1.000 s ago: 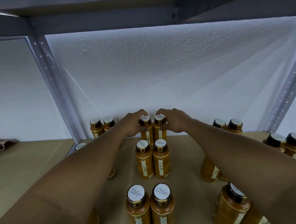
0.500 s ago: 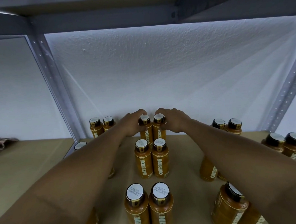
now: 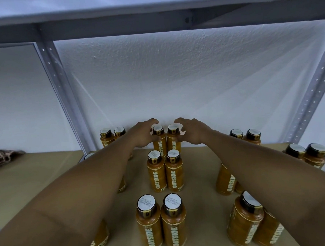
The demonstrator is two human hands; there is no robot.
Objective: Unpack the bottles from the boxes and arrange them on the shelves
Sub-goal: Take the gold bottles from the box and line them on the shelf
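Two upright amber OATSIDE bottles with white-topped dark caps point(image 3: 173, 143) stand touching side by side at 12 o'clock on the tan shelf board point(image 3: 198, 170), close to the white textured wall point(image 3: 174, 74). Left hand point(image 3: 144, 133) at their 9 o'clock, right hand point(image 3: 193, 133) at their 3 o'clock, both with fingers loosely curved and spread, gripping nothing; the left thumb is just beside a bottle, contact unclear. Toward 6 o'clock stand a matching middle pair point(image 3: 156, 172) and near pair point(image 3: 149, 224).
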